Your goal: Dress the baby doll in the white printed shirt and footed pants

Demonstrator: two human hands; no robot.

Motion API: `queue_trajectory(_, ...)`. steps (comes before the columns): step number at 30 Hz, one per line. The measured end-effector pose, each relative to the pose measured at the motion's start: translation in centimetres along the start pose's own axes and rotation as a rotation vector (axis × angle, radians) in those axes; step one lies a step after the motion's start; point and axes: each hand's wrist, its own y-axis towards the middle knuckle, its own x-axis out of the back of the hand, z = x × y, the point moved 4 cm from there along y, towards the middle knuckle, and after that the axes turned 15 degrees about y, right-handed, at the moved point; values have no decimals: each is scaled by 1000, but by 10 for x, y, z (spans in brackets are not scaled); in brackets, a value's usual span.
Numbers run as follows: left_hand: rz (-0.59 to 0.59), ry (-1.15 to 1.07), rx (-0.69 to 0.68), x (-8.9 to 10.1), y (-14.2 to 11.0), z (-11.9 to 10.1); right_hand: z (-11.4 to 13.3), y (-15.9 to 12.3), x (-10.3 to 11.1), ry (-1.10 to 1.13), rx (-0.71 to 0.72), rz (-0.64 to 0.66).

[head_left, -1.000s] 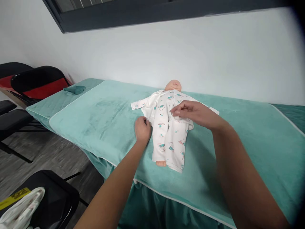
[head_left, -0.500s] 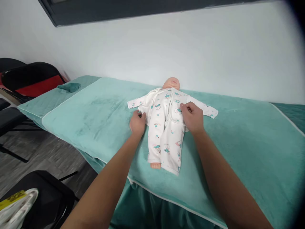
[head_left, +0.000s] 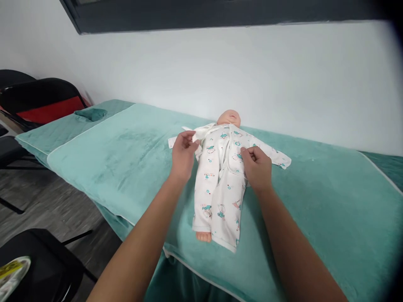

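Note:
A baby doll (head_left: pixel 229 118) lies on its back on a teal towel (head_left: pixel 132 159), head toward the wall. It wears a white romper (head_left: pixel 220 188) printed with small teal figures. My left hand (head_left: pixel 181 153) is closed on the romper's flap at the doll's side near its sleeve, lifting the fabric. My right hand (head_left: pixel 257 168) pinches the romper's front panel over the doll's belly. One bare doll foot (head_left: pixel 204 236) sticks out of the leg near the towel's front edge.
The towel covers a teal-draped massage bed (head_left: pixel 362 218) standing against a white wall. A small folded teal cloth (head_left: pixel 90 114) lies at the bed's far left end. Black and red chairs (head_left: pixel 40 105) stand at left. A black stool (head_left: pixel 40 264) is at bottom left.
My left hand has risen from the towel beside the doll to the romper flap near the sleeve and lifted it. My right hand has settled lower on the front panel.

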Motion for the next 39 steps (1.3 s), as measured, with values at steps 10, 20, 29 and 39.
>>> queue_trajectory(10, 142, 376, -625, -22, -61, -8, 15, 16, -13, -169, 309, 94)
queue_trajectory(20, 55, 375, -578, -7, -69, 5, 14, 104, -73, -429, 364, 487)
queue_trajectory(29, 71, 365, -651, -3, -75, 3, 4, 100, -75, -252, 361, 345)
queue_trajectory(39, -27, 401, -520, 2, -74, 11, 7, 102, -63, -165, 319, 188)
